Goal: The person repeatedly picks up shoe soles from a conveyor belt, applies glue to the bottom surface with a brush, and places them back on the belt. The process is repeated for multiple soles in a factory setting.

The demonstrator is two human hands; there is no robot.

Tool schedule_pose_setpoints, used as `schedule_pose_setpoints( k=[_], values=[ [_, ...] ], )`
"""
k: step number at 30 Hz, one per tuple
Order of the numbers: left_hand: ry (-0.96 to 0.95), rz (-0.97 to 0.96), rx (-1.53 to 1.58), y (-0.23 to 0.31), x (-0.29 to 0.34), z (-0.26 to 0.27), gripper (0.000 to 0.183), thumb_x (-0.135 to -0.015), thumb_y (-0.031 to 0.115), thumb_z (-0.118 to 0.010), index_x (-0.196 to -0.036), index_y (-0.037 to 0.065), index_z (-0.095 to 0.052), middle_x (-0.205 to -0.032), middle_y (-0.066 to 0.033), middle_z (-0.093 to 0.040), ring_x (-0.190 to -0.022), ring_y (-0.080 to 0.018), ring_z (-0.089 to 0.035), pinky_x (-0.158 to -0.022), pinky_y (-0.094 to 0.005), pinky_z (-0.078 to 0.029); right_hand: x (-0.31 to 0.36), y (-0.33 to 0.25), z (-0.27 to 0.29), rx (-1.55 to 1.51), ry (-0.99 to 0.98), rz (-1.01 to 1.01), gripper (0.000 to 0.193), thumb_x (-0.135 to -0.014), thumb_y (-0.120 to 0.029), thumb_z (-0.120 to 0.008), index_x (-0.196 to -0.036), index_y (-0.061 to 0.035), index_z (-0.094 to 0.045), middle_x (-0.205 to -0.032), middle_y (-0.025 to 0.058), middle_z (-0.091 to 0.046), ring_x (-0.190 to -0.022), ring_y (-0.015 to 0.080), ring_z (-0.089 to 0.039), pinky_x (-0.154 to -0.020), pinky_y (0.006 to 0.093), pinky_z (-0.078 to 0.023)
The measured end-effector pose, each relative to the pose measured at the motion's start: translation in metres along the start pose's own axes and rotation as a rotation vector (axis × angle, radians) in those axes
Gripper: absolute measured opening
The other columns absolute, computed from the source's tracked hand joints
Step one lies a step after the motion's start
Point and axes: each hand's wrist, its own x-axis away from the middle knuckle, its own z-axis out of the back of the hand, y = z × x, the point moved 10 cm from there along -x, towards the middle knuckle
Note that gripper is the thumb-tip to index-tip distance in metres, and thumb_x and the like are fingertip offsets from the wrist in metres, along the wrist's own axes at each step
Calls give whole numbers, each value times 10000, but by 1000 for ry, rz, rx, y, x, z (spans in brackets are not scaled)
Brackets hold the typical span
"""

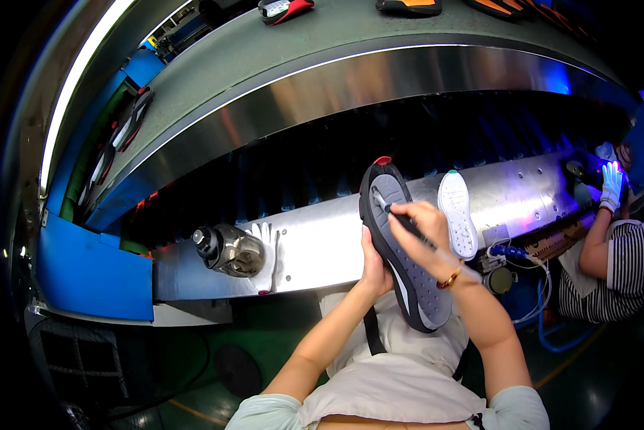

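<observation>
A dark grey shoe sole (412, 276) with a black rim, a white side stripe and a red tip stands tilted over my lap. My left hand (375, 266) is closed round its left edge near the middle. In my right hand (428, 233), a slim pen-like tool (416, 231) is pinched, its tip at the sole's upper inner face. Motion blurs the tool, and I cannot tell its exact kind. Just right of my right hand, a white shoe sole (456, 211) with a green tip lies on the metal ledge (322, 247).
A clear bottle (237, 251) with a dark cap lies on the ledge at left, beside a white glove (266, 258). Behind is a green conveyor belt (350, 32) carrying soles. A co-worker in a striped shirt (619, 276) is at right, near blue hoses (544, 337).
</observation>
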Motion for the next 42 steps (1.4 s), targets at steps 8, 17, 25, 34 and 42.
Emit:
schedule_pose_setpoints(
  k=[8,17,25,34,42],
  values=[
    [72,-81,-131,22,5,29,732,-810,639,-165,-1234,83,-383,-1146,-98,-484,-1031,-225,-477,-889,-363,-390,53,-11,2,-24,-286,-43,167,-664,-91,-635,-813,-14,-637,-656,129,-595,-582,242,-566,-544,303,-443],
    [-53,-44,7,30,17,7,753,-806,655,-208,-1239,64,-381,-1159,-103,-487,-999,-217,-511,-857,-355,-429,55,17,30,-425,-472,-437,120,-675,-28,-659,-787,12,-640,-769,75,-644,-684,93,-586,-639,223,-473],
    [-248,51,108,22,30,-44,826,-776,697,-170,-1270,53,-324,-1169,-147,-475,-1020,-258,-515,-869,-381,-429,2,-4,20,-588,-372,-374,150,-706,-34,-649,-847,17,-641,-753,73,-633,-672,72,-570,-604,184,-452],
    [-218,-6,-34,37,36,-48,861,-759,720,-138,-1296,64,-292,-1244,-130,-408,-1103,-259,-441,-926,-387,-371,6,-2,19,-660,-371,-341,152,-720,-39,-640,-862,16,-635,-768,68,-637,-657,78,-574,-600,188,-459],
    [-213,-249,-80,69,32,-48,778,-800,671,-167,-1280,81,-330,-1240,-82,-418,-1102,-222,-428,-940,-344,-333,9,-5,29,-763,-338,-357,163,-706,-29,-649,-863,14,-635,-800,88,-636,-692,94,-583,-635,205,-467]
  ],
)
